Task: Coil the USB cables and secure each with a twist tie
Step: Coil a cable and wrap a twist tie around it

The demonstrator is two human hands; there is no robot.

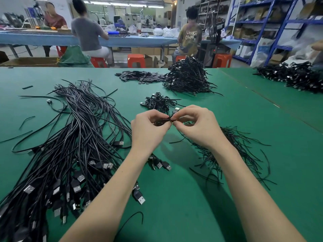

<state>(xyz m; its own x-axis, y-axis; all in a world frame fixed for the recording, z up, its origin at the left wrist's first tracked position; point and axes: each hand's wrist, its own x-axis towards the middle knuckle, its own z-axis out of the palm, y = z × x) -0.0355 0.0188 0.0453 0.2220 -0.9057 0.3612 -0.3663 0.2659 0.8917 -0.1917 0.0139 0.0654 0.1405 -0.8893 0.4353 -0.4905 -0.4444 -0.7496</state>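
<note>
Green felt tabletop [201,215] spreads beneath both hands, where the left hand [148,131] pinches a small coiled black USB cable [163,121] lying crosswise between them, and the right hand [197,126] pinches its thin black twist tie [172,119] just beside.

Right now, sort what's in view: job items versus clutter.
Job: left hand and right hand pinching coiled cable; loose USB cables; twist ties; small finished pile; large finished heap.

Lying about: flat black strips; orange stools; cardboard boxes.
</note>
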